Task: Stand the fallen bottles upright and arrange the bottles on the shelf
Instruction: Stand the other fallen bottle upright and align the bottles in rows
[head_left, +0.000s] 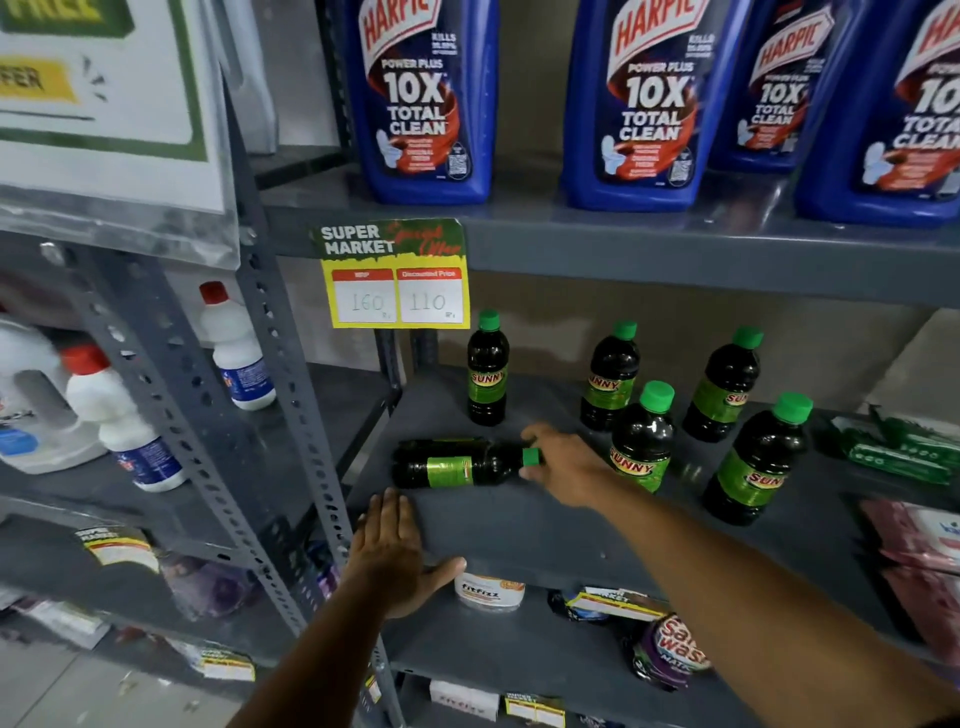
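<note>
Nearest the camera, the left hand (387, 558) lies flat and spread on the front edge of the grey metal shelf (519, 525), fingers open and holding nothing, thumb hooked under the lip. Behind it, the shelf carries the dark bottles with green caps and green SUNNY labels. Along the rack above stand large blue Harpic bottles (423, 98), with a yellow price tag (397, 293) hanging from that rack's edge. On the middle shelf, the right hand (563, 462) reaches in from the right, its fingers and thumb closed around the neck of the fallen bottle (452, 464), which lies on its side with its cap pointing right and its base toward the left post. Five upright bottles (642, 439) stand behind and to the right of it: one just behind, four grouped further right, all apart from the fallen one.
</note>
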